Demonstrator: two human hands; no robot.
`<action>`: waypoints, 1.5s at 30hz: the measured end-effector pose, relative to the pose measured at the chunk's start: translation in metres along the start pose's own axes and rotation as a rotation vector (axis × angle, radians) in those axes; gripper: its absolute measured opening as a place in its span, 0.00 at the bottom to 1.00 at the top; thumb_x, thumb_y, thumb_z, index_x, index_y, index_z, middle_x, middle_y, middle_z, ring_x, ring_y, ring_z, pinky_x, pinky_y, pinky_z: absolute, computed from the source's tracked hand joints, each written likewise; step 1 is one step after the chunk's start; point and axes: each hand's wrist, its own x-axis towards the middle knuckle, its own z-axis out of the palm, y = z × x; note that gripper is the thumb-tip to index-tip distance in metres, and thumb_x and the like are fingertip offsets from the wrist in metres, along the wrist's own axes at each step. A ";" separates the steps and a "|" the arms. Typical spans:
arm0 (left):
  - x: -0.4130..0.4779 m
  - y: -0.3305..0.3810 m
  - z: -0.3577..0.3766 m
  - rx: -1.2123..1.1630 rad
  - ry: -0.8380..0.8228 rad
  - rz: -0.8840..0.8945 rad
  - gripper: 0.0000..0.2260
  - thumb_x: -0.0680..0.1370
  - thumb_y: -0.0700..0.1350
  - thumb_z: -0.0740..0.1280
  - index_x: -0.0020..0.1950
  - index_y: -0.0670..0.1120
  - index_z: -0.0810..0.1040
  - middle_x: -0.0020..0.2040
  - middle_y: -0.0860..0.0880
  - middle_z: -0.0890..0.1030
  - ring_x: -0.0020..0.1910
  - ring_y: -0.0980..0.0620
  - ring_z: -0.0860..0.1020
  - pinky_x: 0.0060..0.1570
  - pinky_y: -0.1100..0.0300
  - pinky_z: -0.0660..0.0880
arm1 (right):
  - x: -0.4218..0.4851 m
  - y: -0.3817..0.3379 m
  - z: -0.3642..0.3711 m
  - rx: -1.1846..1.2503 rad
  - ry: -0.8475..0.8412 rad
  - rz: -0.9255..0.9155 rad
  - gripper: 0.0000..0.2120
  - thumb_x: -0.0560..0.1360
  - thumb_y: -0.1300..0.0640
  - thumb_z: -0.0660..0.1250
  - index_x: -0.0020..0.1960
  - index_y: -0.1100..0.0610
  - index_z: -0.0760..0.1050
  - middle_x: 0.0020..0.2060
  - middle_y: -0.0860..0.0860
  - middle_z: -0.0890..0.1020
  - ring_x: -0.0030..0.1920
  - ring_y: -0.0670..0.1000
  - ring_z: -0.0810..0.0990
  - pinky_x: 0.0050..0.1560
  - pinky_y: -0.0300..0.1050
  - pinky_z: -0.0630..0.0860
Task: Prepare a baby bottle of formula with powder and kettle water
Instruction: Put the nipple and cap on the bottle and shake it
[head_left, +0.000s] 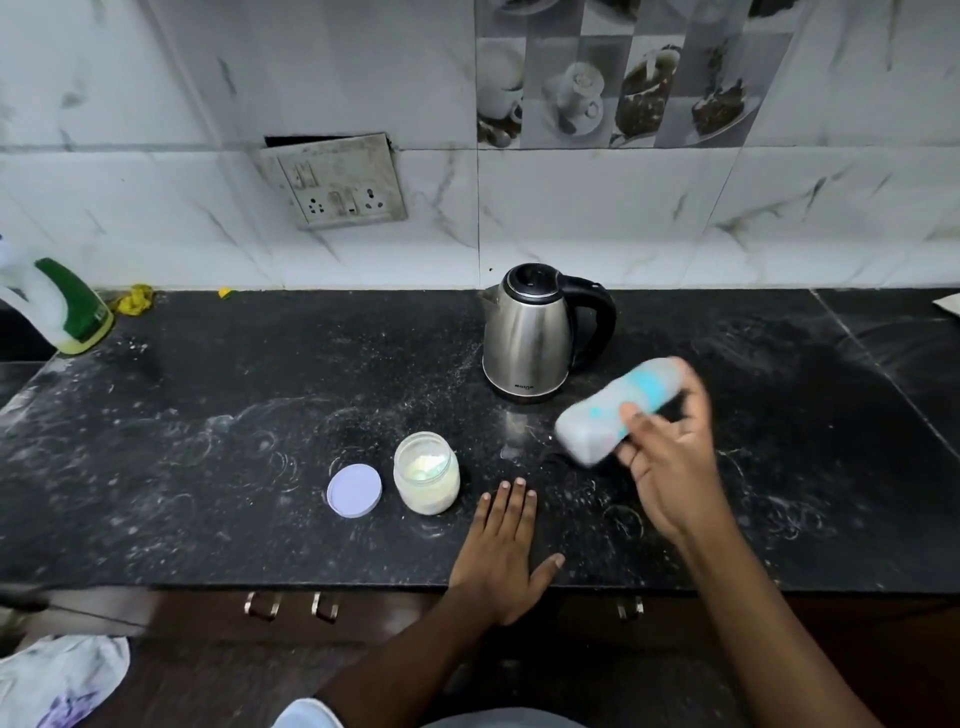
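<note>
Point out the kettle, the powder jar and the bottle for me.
kettle (524, 338): head view, on its steel body.
powder jar (427, 493): head view, on its side wall.
bottle (602, 415): head view, on its blurred, tilted body.

We see a black counter (208, 415) speckled and smeared with white, a silver kettle (524, 338) with black top and handle, a pale grey bottle (587, 431) marked in turquoise, a clear jar (427, 493) of cream-white powder (422, 464), a lilac jar lid (354, 491), and white wall tiles (571, 208) veined in grey.
</note>
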 end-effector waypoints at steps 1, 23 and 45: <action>0.000 -0.001 0.000 0.006 0.002 0.000 0.48 0.78 0.74 0.30 0.88 0.42 0.40 0.88 0.43 0.38 0.86 0.44 0.32 0.82 0.45 0.31 | -0.004 -0.001 0.002 -0.081 -0.112 0.036 0.42 0.68 0.61 0.78 0.77 0.46 0.64 0.53 0.57 0.87 0.55 0.56 0.85 0.54 0.56 0.83; -0.002 -0.001 -0.003 0.051 -0.018 0.001 0.41 0.85 0.70 0.43 0.88 0.42 0.40 0.89 0.42 0.39 0.87 0.44 0.36 0.85 0.43 0.35 | -0.018 0.011 0.004 -0.141 -0.121 0.055 0.42 0.69 0.65 0.75 0.78 0.46 0.64 0.53 0.60 0.87 0.53 0.57 0.85 0.53 0.52 0.82; -0.001 -0.002 0.001 0.031 0.010 0.009 0.42 0.85 0.70 0.43 0.88 0.41 0.41 0.89 0.42 0.40 0.87 0.44 0.35 0.85 0.43 0.35 | -0.014 0.008 -0.002 -0.183 -0.139 0.030 0.42 0.69 0.68 0.74 0.78 0.48 0.63 0.54 0.58 0.87 0.54 0.55 0.86 0.54 0.54 0.84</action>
